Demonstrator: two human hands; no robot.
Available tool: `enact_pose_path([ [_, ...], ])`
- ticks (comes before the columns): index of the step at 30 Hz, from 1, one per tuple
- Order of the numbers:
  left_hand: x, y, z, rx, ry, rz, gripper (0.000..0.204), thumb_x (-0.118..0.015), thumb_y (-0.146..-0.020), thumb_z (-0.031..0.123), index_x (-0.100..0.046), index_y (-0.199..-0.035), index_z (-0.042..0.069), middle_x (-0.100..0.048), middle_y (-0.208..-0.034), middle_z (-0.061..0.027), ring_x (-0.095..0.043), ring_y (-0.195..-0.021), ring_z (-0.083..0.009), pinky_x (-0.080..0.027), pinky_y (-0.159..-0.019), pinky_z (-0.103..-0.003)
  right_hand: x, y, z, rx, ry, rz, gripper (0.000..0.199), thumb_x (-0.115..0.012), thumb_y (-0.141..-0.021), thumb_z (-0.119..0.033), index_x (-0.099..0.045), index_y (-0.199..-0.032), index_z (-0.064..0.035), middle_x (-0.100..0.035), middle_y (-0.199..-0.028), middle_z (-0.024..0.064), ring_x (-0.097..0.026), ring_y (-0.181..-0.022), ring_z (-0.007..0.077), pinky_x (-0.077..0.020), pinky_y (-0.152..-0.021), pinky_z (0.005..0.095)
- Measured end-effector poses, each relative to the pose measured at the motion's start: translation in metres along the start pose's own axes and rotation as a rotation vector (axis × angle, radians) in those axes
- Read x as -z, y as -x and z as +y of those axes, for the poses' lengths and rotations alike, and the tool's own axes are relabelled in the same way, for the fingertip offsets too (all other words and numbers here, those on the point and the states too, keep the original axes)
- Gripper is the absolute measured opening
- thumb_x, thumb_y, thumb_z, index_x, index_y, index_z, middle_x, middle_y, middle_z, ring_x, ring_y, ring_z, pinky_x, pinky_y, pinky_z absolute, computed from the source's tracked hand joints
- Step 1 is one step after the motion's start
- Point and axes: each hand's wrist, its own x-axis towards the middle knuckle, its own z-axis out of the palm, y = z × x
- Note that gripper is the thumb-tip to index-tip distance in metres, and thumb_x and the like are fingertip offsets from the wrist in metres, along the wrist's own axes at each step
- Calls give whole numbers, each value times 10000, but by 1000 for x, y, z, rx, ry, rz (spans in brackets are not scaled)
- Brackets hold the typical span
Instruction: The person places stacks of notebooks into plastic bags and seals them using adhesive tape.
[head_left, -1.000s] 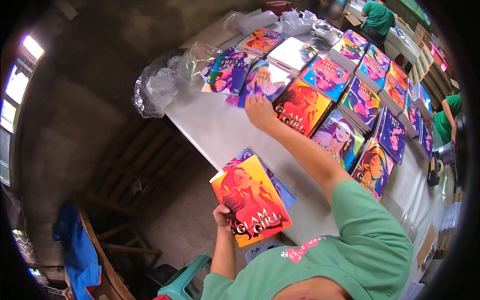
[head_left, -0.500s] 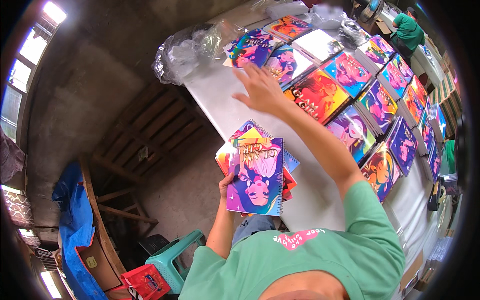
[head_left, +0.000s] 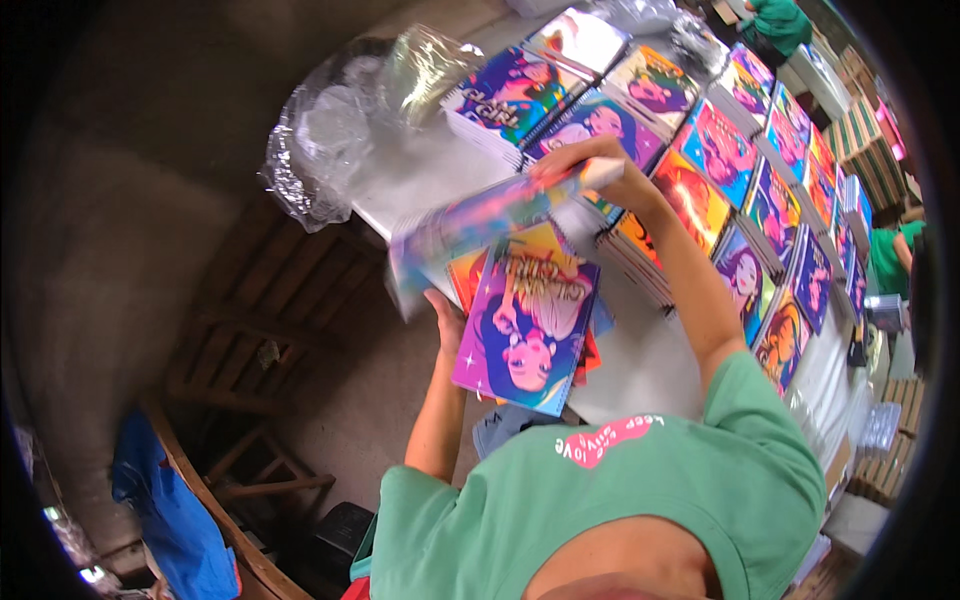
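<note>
My right hand (head_left: 595,165) is closed on one edge of a colorful spiral notebook (head_left: 480,222), held tilted and smeared by motion. It is over a fanned stack of spiral notebooks, whose top one has a purple cover (head_left: 525,335) with a drawn girl, upside down to me. My left hand (head_left: 448,325) is at the stack's left side, thumb stretched up by the lower corner of the moving notebook. Its other fingers are hidden, so I cannot tell whether they touch the stack.
Rows of notebook piles (head_left: 715,145) cover the right of the white table (head_left: 605,375). Crumpled clear plastic (head_left: 330,140) lies at the far left corner. Beyond the table's left edge is a wooden pallet (head_left: 240,335). People in green (head_left: 780,25) are at the far right.
My right hand has taken a notebook and drawn it back toward the stack. My left thumb has lifted off the purple cover. The view has shifted a little.
</note>
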Motion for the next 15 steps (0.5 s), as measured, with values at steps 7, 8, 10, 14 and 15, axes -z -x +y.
enact_pose_path([
  [7,-3,-21,35,54,248,-137,960,-599,-696,560,-258,-1426,39,-354,-1424,-171,-388,-1282,-328,-301,-1082,-464,-3,-70,30,-95,512,-236,384,-637,-796,-190,-624,-1176,-139,-407,-1424,134,-378,-1313,321,-318,-1063,405],
  [8,6,-15,37,63,254,-101,946,-596,-687,534,-267,-1418,34,-366,-1411,-172,-397,-1271,-329,-309,-1075,-463,20,-89,40,-63,633,-71,450,-622,-813,-234,-563,-1248,-131,-379,-1438,144,-356,-1323,329,-310,-1067,425],
  [10,22,-9,43,58,262,-51,918,-590,-669,482,-286,-1404,22,-390,-1386,-176,-415,-1248,-332,-325,-1062,-463,36,-118,56,-221,1024,148,652,-606,-817,-377,-413,-1365,-83,-316,-1456,194,-304,-1342,362,-290,-1064,488],
  [14,41,-9,63,33,264,13,869,-577,-633,377,-322,-1374,0,-438,-1335,-184,-451,-1204,-338,-357,-1037,-461,2,-123,121,-508,1494,214,727,-564,-794,-447,-403,-1325,24,-377,-1332,326,-379,-1257,436,-368,-962,580],
  [15,46,-13,72,27,259,3,858,-574,-624,351,-331,-1367,-5,-450,-1322,-186,-460,-1193,-340,-365,-1030,-461,-6,-124,124,-470,1493,183,620,-546,-812,-380,-463,-1281,16,-440,-1280,320,-440,-1219,408,-409,-923,577],
])
